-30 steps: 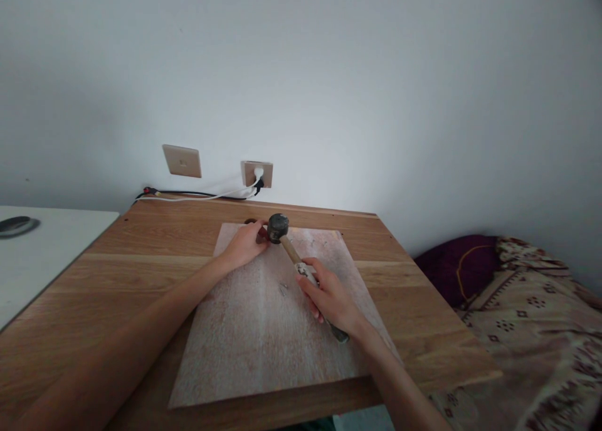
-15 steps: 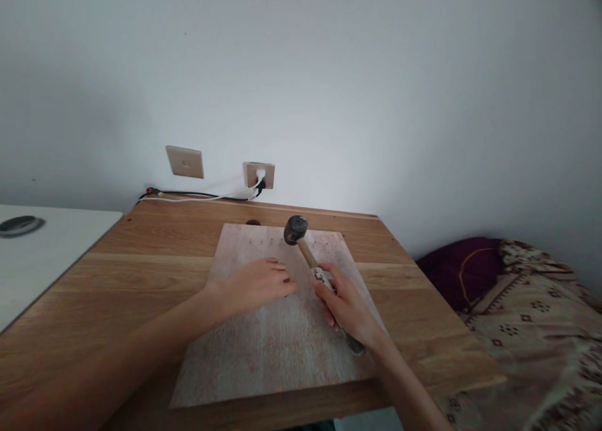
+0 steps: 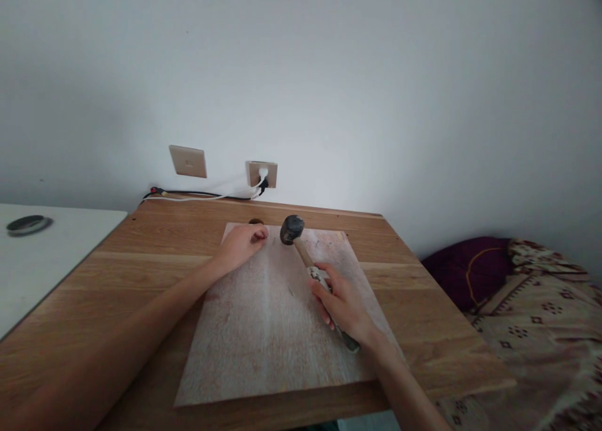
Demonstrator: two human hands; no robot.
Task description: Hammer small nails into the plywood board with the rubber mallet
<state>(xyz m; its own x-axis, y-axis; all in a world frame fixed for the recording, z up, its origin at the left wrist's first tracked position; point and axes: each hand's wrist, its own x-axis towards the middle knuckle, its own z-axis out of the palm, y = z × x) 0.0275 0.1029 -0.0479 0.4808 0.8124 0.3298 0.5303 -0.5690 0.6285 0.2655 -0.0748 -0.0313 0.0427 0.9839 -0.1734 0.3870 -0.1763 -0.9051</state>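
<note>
My right hand (image 3: 336,298) is wrapped around the handle of a mallet (image 3: 305,253). Its dark head is raised over the far part of a pale wooden board (image 3: 263,343), and the handle slants back toward me. At the board's far left corner is my left hand (image 3: 244,243), its fingertips pinched together; whatever is between them is too small to make out. A thin nail (image 3: 290,291) shows near the board's middle. Several small nails are at its far edge, including a bent-looking one (image 3: 330,244) right of the mallet head.
Under the board is a brown wooden table (image 3: 423,305). Cables (image 3: 202,196) run along its back edge to a wall socket (image 3: 262,174). A white surface (image 3: 61,255) with a dark-rimmed round object (image 3: 29,224) lies to the left. Patterned cloth (image 3: 531,337) lies on the right.
My left hand has moved from over the board's middle to its far left corner, uncovering the nail at the middle. The right hand still grips the mallet in nearly the same place.
</note>
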